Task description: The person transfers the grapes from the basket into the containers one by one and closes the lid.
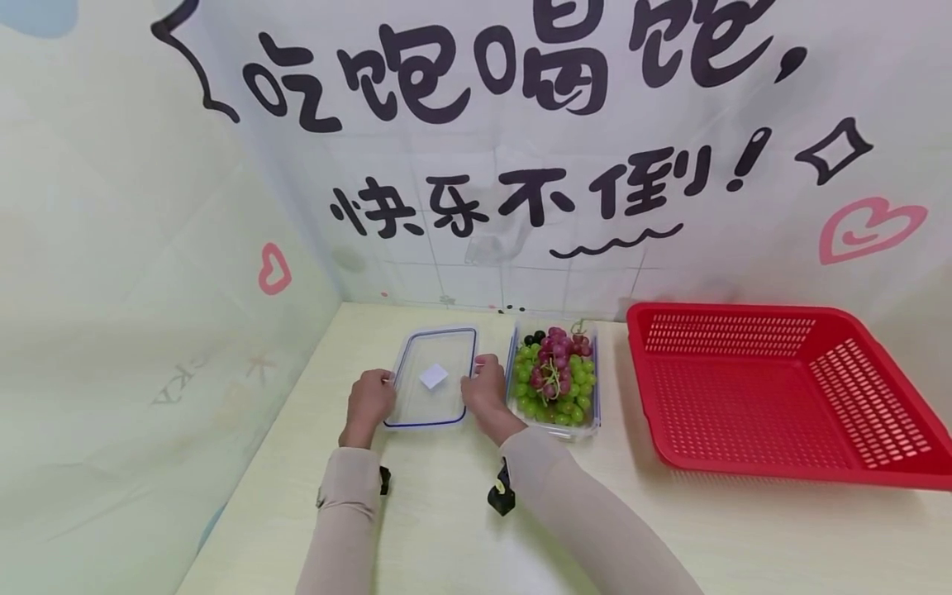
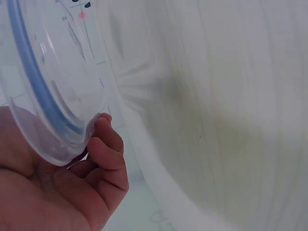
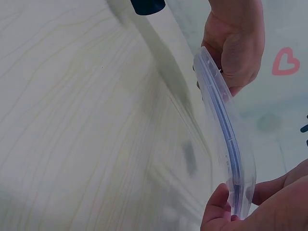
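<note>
Both hands hold a clear plastic lid (image 1: 424, 401) with a blue sealing ring and a small white square on it. My left hand (image 1: 369, 405) grips its left edge, and in the left wrist view curled fingers (image 2: 108, 159) pinch the rim. At the opposite edge, my right hand (image 1: 487, 388) pinches the lid between thumb and fingers. The right wrist view shows the lid (image 3: 224, 120) edge-on, raised over the table. Just right of the right hand stands a clear container (image 1: 561, 431) filled with green, red and dark grapes (image 1: 554, 372).
A large red plastic basket (image 1: 732, 413) with perforated walls stands at the right. The pale wood-grain table (image 1: 439, 529) meets a printed wall covering (image 1: 461, 273) at the back and left.
</note>
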The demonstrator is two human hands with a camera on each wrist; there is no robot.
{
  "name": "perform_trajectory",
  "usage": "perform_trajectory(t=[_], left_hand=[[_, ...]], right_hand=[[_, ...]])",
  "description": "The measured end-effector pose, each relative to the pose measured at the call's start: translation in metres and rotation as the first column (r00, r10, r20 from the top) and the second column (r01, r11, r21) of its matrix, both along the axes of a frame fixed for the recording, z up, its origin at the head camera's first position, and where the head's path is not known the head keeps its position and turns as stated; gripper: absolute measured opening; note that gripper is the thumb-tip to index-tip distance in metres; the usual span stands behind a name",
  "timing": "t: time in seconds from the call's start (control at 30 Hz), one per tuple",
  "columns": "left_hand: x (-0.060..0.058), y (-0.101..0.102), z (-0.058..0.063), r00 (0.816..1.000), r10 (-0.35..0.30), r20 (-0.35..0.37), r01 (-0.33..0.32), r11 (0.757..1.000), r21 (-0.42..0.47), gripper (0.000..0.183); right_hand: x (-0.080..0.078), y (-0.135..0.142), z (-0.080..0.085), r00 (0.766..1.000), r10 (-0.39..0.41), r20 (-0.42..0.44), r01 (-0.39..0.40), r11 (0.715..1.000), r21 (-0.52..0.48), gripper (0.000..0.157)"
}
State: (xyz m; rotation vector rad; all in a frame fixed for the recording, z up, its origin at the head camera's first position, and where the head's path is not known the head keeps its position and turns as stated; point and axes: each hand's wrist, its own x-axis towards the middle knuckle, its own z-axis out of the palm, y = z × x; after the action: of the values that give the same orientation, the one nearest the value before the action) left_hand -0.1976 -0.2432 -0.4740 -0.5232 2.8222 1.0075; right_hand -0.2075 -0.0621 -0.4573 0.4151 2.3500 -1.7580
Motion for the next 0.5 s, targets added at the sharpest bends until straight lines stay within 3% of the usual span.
perform_trajectory(t=[0.5], left_hand=[[0.003, -0.003, 0.019, 0.999, -0.006, -0.035, 0.007, 0.999, 0.050, 0.038]], right_hand=[[0.005, 0.004, 0.016, 1.000, 0.012, 0.009, -0.012, 1.000, -0.017, 0.041]])
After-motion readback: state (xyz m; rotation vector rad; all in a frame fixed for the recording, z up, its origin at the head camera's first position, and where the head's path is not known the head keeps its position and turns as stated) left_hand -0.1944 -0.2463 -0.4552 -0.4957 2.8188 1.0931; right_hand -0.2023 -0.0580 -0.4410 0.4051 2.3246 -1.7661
